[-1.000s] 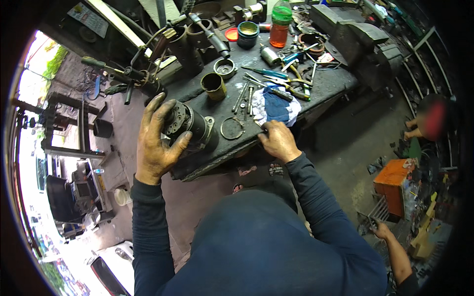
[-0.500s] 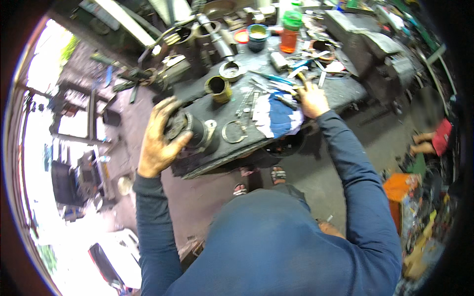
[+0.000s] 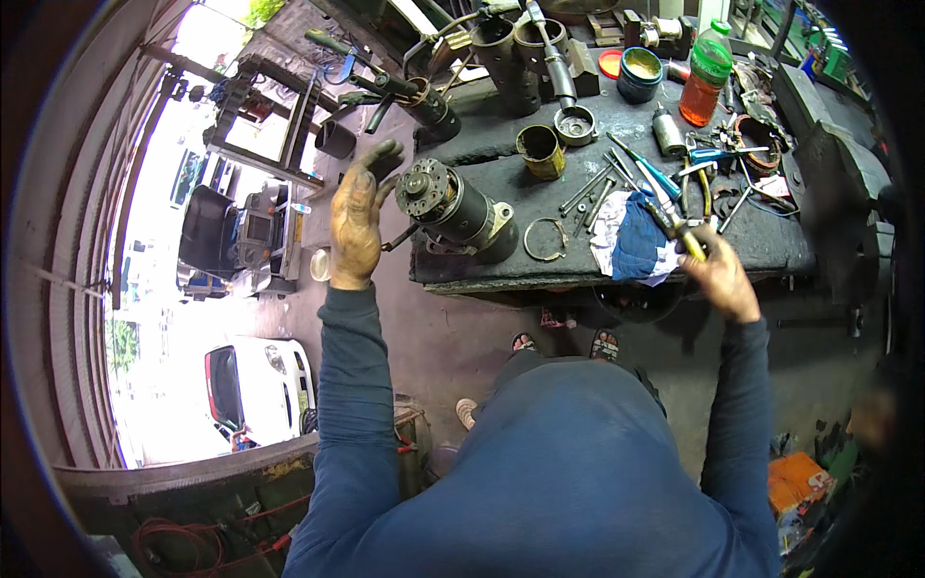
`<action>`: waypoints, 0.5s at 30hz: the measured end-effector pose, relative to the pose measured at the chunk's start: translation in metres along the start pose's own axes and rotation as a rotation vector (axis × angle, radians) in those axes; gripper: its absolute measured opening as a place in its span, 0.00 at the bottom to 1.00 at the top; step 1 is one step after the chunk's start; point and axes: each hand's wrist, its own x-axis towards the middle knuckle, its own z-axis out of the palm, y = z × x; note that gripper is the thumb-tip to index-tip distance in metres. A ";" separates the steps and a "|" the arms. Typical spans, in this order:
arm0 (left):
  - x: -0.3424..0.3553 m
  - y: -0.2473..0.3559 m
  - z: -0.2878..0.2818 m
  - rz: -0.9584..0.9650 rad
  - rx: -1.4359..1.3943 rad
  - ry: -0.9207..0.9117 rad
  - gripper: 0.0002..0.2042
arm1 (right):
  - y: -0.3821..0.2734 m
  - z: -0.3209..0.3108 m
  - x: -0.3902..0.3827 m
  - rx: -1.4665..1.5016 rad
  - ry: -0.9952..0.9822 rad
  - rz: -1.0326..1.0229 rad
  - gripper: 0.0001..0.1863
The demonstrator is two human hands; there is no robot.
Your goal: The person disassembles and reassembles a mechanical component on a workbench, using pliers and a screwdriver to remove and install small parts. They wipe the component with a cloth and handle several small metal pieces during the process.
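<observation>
A black cylindrical electric motor [image 3: 461, 212] stands tilted at the bench's left corner, its open end with the round metal plate facing my left hand. My left hand [image 3: 358, 223] is beside that end with fingers stretched out and nothing in them; a small gap shows between hand and motor. My right hand [image 3: 721, 276] is closed around a screwdriver with a yellow and black handle [image 3: 693, 245]. Its shank points up and left over a folded blue and white cloth [image 3: 631, 241]. A ring-shaped metal clamp [image 3: 546, 240] and several long bolts [image 3: 588, 197] lie between the hands.
On the dark bench [image 3: 462, 277] stand a yellowish can [image 3: 541, 152], a round metal housing [image 3: 575, 125], a blue tub [image 3: 640, 75] and a green-topped bottle with orange liquid [image 3: 705, 77]. Pliers [image 3: 706, 183] and loose tools lie right. A vise-like block [image 3: 838, 164] is at far right.
My left hand has come off the motor and opened beside it. My right hand has drawn back from the tool pile with the screwdriver. The view has shifted left.
</observation>
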 end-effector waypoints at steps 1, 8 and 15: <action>0.001 -0.005 0.004 -0.029 -0.050 0.006 0.34 | -0.007 0.011 -0.009 0.068 0.016 -0.125 0.18; 0.025 -0.033 0.017 -0.057 -0.399 -0.025 0.37 | -0.090 0.080 -0.009 -0.087 -0.001 -0.525 0.15; 0.032 -0.045 0.024 -0.091 -0.454 -0.073 0.38 | -0.126 0.114 0.000 -0.507 0.273 -0.755 0.18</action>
